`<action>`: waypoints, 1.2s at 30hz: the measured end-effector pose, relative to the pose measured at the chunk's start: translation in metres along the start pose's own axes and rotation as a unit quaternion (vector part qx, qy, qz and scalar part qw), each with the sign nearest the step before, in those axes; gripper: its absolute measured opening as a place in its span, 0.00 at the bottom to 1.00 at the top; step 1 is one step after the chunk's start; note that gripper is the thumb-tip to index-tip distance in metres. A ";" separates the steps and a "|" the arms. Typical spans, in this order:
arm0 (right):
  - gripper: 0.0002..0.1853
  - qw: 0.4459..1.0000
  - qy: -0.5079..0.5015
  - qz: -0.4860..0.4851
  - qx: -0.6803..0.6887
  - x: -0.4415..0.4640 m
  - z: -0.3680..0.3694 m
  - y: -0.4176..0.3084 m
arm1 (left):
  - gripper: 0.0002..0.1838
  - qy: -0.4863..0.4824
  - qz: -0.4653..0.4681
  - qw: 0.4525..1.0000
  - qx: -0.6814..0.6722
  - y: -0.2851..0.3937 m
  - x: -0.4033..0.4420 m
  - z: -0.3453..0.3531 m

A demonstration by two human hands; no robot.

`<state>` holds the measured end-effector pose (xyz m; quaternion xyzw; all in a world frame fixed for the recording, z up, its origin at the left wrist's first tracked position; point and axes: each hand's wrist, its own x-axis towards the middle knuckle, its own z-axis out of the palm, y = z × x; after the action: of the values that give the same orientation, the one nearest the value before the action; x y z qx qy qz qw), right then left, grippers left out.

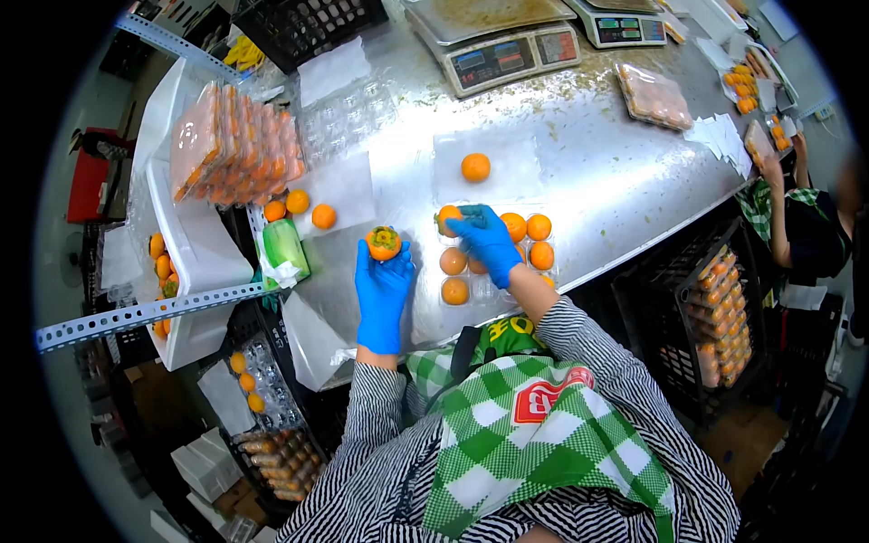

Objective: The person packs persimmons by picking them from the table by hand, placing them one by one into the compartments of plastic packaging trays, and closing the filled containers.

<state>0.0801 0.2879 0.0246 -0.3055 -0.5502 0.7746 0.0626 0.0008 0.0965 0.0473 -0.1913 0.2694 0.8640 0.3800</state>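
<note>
Both my hands wear blue gloves. My left hand holds an orange persimmon with its green leafy top facing up. Over a clear plastic tray partly filled with persimmons, my right hand has its fingers on another persimmon at the tray's upper left corner. Part of the tray is hidden under my right hand and forearm. Beyond it, a single persimmon lies on a clear sheet. Three loose persimmons, one of them here, sit to the left.
Wrapped persimmon packs are stacked at the left beside a white bin. Scales stand at the back. A green roll lies by a perforated metal rail. At the right are a black crate and another person.
</note>
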 end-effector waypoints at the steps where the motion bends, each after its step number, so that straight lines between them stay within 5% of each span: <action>1: 0.29 0.984 0.038 -0.079 -0.158 -0.004 0.005 -0.006 | 0.26 0.006 0.009 1.000 0.010 0.000 -0.001 -0.001; 8: 0.30 0.801 0.003 -0.231 -0.553 0.013 0.001 0.004 | 0.25 0.043 0.106 0.965 0.236 -0.008 -0.010 0.002; 11: 0.24 0.754 0.004 -0.257 -0.605 0.007 0.002 -0.010 | 0.24 0.044 0.134 0.943 0.300 -0.013 -0.019 0.024; 17: 0.15 0.792 0.139 -0.364 -0.470 -0.009 -0.043 -0.035 | 0.27 0.029 0.145 0.922 0.359 -0.017 -0.014 0.032; 19: 0.13 0.807 0.194 -0.332 -0.449 -0.017 -0.070 -0.041 | 0.28 0.014 0.133 0.923 0.361 -0.020 -0.007 0.037; 23: 0.20 0.813 0.161 -0.274 -0.487 -0.028 -0.103 -0.029 | 0.30 -0.048 0.195 0.779 0.594 -0.046 0.009 0.065; 29: 0.33 0.777 0.077 -0.208 -0.589 -0.036 -0.097 -0.019 | 0.31 -0.143 0.289 0.450 0.833 -0.089 0.053 0.072; 36: 0.26 0.716 0.027 -0.131 -0.685 -0.023 -0.083 -0.042 | 0.24 -0.111 0.224 0.339 0.907 -0.087 0.061 0.083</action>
<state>0.1334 0.3615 0.0537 -0.2108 -0.9629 0.1612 -0.0484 0.0176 0.2299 0.0521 0.4362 0.8756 0.1546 0.1385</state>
